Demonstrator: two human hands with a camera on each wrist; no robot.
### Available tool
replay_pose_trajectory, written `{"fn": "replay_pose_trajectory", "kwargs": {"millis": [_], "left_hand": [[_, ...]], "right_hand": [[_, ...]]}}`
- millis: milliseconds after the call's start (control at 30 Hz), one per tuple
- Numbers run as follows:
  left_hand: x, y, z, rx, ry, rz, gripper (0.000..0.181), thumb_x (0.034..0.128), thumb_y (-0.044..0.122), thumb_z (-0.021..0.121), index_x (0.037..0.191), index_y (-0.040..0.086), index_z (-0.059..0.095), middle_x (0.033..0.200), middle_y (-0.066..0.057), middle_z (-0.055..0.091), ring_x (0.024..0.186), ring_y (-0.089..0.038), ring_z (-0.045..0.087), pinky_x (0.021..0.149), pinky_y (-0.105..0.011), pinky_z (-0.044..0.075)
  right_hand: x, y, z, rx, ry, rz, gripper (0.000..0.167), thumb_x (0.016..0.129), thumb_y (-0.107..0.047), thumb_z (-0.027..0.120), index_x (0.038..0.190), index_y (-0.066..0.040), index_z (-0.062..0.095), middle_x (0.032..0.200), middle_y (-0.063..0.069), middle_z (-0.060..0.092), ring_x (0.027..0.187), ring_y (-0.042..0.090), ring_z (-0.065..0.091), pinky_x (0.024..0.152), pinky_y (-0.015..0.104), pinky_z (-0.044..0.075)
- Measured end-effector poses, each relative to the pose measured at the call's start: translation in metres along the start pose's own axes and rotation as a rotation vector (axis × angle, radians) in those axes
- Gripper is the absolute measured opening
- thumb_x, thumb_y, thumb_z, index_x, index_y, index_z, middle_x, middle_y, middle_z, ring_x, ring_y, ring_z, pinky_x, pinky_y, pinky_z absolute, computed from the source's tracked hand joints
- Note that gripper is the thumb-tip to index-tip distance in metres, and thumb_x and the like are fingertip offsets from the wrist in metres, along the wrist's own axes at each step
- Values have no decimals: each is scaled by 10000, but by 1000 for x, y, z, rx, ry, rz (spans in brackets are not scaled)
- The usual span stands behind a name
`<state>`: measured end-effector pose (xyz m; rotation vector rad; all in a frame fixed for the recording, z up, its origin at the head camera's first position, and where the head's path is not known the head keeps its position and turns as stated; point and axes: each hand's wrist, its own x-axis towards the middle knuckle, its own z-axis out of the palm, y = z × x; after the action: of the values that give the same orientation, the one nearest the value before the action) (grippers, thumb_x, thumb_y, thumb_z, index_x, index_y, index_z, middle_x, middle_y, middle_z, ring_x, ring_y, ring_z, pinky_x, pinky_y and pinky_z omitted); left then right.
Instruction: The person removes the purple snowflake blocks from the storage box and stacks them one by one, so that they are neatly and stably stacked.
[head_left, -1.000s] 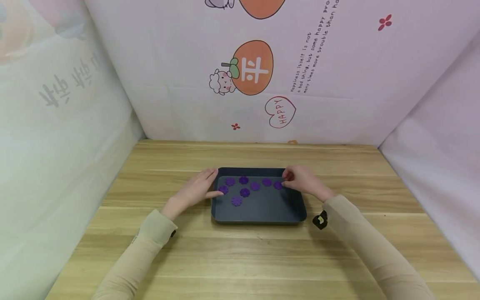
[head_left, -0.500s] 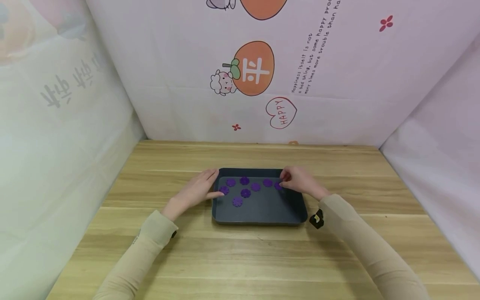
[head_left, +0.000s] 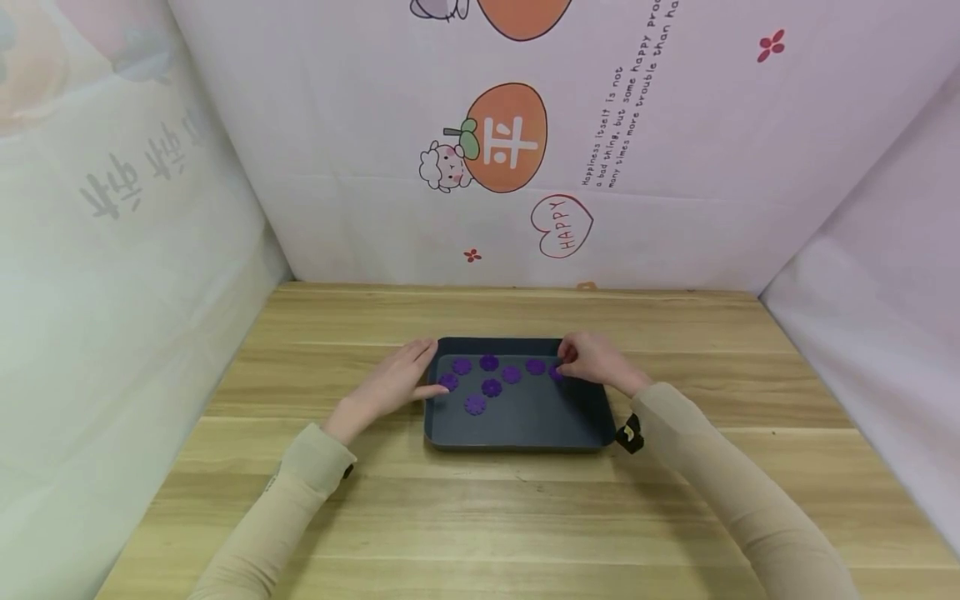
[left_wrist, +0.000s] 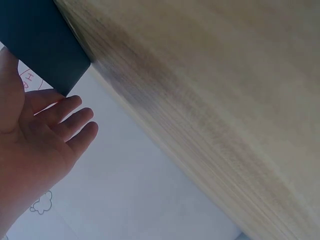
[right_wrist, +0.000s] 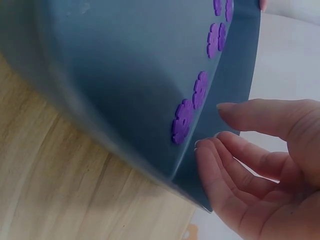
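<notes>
A shallow dark blue-grey tray [head_left: 540,421] lies on the wooden table with several purple, notched, flower-shaped discs inside. My left hand [head_left: 393,379] rests against the tray's left end, thumb reaching over the rim and fingers extended. From the left wrist, the fingers [left_wrist: 75,120] show beside the tray's dark corner [left_wrist: 45,40]; the thumb is mostly hidden. Over the tray's far right corner is my right hand [head_left: 600,361], nearest the rightmost disc [head_left: 555,372]. In the right wrist view a gap separates thumb and bent fingers, nothing is between them, and that disc [right_wrist: 183,121] lies just beyond.
Most of the discs, such as one lower disc [head_left: 475,405], lie in the tray's left half and along its far side. The table [head_left: 480,517] meets a printed cloth wall [head_left: 360,225] behind, with cloth walls on both sides. A black device [head_left: 630,433] sits at the right wrist.
My right hand has shifted slightly left over the tray's far right corner, near the rightmost disc. The left hand and the discs look the same as before.
</notes>
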<state>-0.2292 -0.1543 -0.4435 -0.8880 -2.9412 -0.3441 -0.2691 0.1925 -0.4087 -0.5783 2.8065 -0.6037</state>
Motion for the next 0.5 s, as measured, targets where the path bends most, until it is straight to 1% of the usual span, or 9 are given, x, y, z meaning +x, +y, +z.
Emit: {"fn": "replay_pose_trajectory", "kwargs": {"millis": [133, 333, 500], "left_hand": [[0, 0, 0, -7, 7, 2, 839, 934, 505, 621, 1490, -72, 373, 1528, -262, 414, 1431, -406, 402, 1199, -523, 354], [0, -1, 2, -8, 6, 2, 840, 935, 513, 615, 1492, -68, 374, 1529, -260, 414, 1433, -402, 401, 1203, -514, 352], [1, -2, 3, 1, 13, 8, 840, 935, 514, 613, 1487, -74, 378, 1521, -265, 424, 1423, -406, 415, 1198, -514, 360]], "right_hand": [[1, -1, 0, -8, -29, 20, 253, 860, -102, 743, 1032, 66, 666, 953, 177, 721, 845, 246, 675, 777, 385, 596], [3, 0, 3, -41, -40, 36, 245, 853, -107, 752, 1025, 47, 669, 963, 171, 720, 853, 244, 671, 783, 379, 595], [6, 1, 5, -61, -49, 36, 251, 854, -105, 752, 1035, 51, 673, 977, 177, 720, 867, 249, 676, 804, 388, 596]]}}
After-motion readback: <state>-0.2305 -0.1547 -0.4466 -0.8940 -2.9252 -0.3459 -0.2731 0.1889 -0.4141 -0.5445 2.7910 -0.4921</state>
